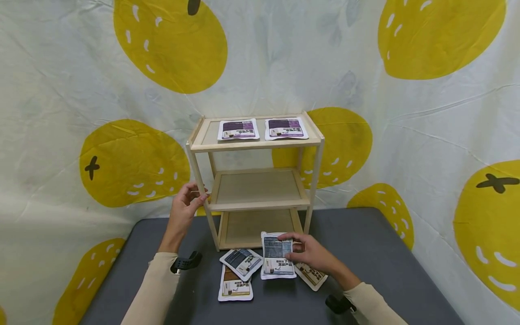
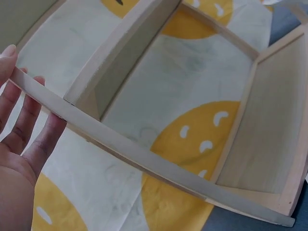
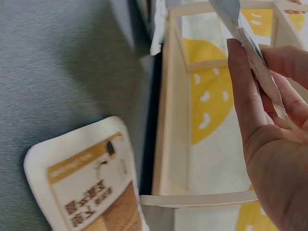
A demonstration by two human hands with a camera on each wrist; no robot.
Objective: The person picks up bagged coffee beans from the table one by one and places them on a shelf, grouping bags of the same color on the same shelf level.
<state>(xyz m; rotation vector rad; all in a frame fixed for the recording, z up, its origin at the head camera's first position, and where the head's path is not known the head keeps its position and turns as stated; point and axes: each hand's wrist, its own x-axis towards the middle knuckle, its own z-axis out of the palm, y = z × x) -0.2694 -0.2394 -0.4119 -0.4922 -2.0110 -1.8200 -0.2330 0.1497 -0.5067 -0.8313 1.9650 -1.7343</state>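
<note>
Six packets showed: two purple packets on the top of the rack's three shelves, two brown packets and one blue packet on the table, and a held packet, also blue, pinched between thumb and fingers of the right hand before the bottom shelf. The left hand held the left post between thumb and fingers. The table's blue packet overlapped one brown; the right hand partly hid the other. Fruit-print cloth hung behind. Labels bore Chinese characters, too small to read.
</note>
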